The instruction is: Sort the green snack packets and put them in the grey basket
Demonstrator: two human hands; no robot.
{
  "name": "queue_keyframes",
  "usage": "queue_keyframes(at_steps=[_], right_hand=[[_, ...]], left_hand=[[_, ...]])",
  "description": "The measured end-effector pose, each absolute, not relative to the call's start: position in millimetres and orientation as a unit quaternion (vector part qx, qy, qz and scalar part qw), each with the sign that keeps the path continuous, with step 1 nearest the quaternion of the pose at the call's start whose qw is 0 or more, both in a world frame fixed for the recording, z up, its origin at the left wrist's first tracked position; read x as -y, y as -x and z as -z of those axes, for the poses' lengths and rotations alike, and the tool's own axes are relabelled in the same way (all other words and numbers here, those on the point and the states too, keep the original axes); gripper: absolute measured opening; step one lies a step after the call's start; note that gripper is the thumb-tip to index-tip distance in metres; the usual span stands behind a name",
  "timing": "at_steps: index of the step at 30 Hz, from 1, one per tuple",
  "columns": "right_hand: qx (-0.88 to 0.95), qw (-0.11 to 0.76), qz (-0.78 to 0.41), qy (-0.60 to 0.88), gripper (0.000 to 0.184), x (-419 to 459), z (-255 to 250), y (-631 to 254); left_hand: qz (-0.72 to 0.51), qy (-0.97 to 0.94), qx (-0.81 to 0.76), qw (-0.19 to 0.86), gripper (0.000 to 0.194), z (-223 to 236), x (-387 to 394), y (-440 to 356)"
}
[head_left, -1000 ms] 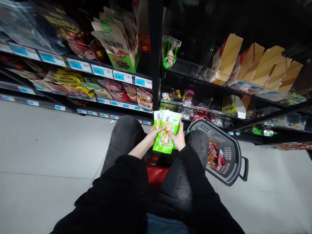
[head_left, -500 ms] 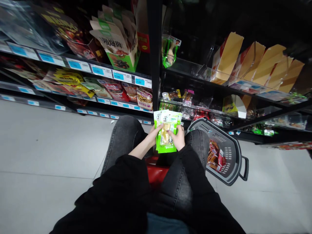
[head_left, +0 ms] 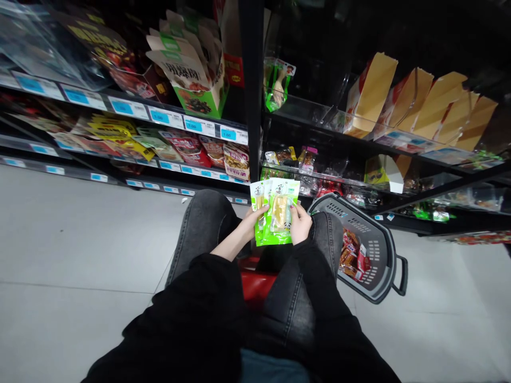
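Observation:
Several green-and-white snack packets are fanned out between my hands, above the gap between my knees. My left hand point(head_left: 252, 221) is closed on the left snack packet point(head_left: 259, 199), its thumb lying across the front. My right hand point(head_left: 300, 223) pinches the right edge of the front snack packet point(head_left: 281, 213), which has a clear window with pale yellow food and a small panda print. The fingers behind the packets are hidden. Beside my right knee stands a grey shopping basket point(head_left: 381, 255) with red snack packs point(head_left: 351, 255) inside.
Shelves with blue price tags point(head_left: 194, 126) rise in front of me. Open snack boxes point(head_left: 203, 85) stand at the left, tan cartons point(head_left: 411, 106) at the right. Bagged snacks point(head_left: 187, 146) fill the lower shelf. A red seat point(head_left: 257, 287) shows between my legs.
My right hand has shifted slightly right with the front packet, so the packets are spread wider and the front one shows more fully. The left hand has hardly moved.

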State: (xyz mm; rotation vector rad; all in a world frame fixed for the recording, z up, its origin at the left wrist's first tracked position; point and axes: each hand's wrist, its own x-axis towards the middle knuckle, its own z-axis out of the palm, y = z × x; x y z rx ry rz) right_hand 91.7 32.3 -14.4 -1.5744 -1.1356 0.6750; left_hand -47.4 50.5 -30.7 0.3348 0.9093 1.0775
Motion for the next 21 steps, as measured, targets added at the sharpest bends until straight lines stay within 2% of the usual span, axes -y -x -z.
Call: queue_keyframes(at_steps=[7,14,21], right_hand=[[0.505,0.511,-0.254,0.647,0.032,-30.9,12.2,-91.5],[0.499,0.526,-0.266,0.636,0.027,-36.6,16.3,-94.8],[0.277,0.617,-0.368,0.638,0.030,-49.7,32.1,-114.2]], left_hand=[[-0.492,-0.136,-0.405,0.759,0.050,27.9,-51.0,48.5],[-0.489,-0.139,-0.411,0.757,0.044,23.6,-48.8,48.0],[-0.486,-0.125,-0.428,0.752,0.042,23.2,-50.7,51.4]])
